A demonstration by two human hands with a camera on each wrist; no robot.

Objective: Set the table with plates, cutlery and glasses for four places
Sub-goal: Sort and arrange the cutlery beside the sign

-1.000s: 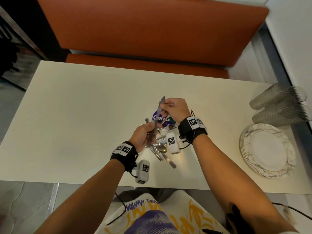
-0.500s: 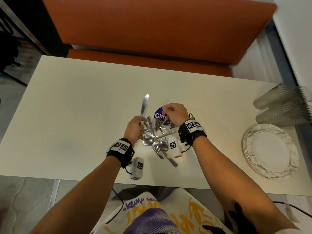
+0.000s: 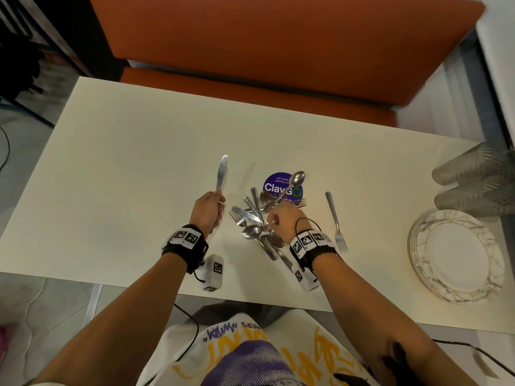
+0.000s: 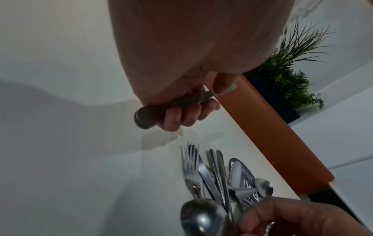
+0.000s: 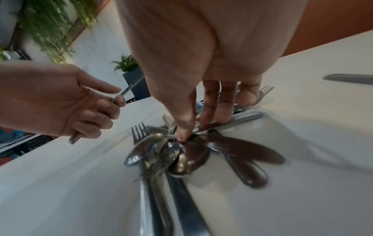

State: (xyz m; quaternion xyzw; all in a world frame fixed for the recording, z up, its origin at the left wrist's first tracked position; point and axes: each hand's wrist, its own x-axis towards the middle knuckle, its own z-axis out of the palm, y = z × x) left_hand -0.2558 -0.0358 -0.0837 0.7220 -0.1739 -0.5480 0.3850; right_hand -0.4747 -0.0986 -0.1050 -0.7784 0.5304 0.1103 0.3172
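L hand grips a knife by the handle, fingers curled round it, blade pointing away from the person, held above the counter just left of the cutlery pile. In the left wrist view the handle butt sticks out below the fingers, thumb on top near the blade end.

R hand is down on the pile, thumb & fingers pinching a spoon by its handle. Spoon bowl is tilted up & away, over a round purple sticker on the counter. In the right wrist view the fingertips meet on thin metal handles where several pieces cross; which piece each finger touches can't be told there.

Pile sits mid-counter, near the front edge: forks, knives, spoons lying crossed over each other, partly on the sticker.

1 fork lies alone on the counter, right of the pile & apart from it, tines toward the person.

Far right: a stack of plates, white w/ marbled rims, near the front edge. Just behind them, glasses lie on their sides, blurred, count unclear.

Orange bench runs along the far side of the counter. Potted plants show behind in the wrist views.
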